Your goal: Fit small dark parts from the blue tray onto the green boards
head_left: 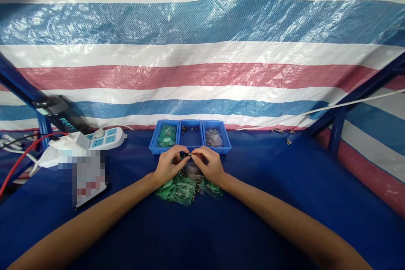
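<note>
My left hand [172,162] and my right hand [209,163] meet just in front of the blue bins. Between their pinched fingertips is a small dark and metallic part [190,155], too small to name. Beneath and around my hands lie green packets [182,190], clear packets and small metal pieces. Of the three bins, the left bin [153,143] holds green packets, the middle bin [190,140] a few small metal parts, and the right bin [226,143] clear packets.
A white power strip [109,138] with plugs and cables sits at the left, beside a dark bottle [65,116] and a blurred-out device [90,181]. Small metal pieces [289,141] lie at the back right. A striped sheet [202,55] hangs behind the blue table [253,228].
</note>
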A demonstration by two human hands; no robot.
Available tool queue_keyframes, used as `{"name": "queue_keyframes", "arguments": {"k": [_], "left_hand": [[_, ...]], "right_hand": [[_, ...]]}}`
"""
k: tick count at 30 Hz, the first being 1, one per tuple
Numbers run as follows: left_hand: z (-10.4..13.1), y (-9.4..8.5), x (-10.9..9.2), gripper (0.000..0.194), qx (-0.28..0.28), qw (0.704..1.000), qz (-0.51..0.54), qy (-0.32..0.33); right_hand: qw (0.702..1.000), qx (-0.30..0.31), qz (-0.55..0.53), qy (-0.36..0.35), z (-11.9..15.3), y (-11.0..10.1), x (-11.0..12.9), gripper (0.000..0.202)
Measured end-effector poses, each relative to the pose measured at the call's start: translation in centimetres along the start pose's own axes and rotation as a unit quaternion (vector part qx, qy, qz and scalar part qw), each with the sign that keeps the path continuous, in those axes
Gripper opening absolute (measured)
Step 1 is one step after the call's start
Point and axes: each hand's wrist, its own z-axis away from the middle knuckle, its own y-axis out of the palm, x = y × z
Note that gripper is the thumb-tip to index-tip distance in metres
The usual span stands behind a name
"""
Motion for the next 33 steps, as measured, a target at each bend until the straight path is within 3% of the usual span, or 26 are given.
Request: {"name": "queue_keyframes", "arguments": {"k": [33], "left_hand": [[0.11, 0.07, 0.0, 0.018, 0.004, 1.0, -0.006, 0.005]], "right_hand": [[1.0, 0.005, 0.002, -0.007, -0.01, 0.03, -0.31, 0.018]]}}
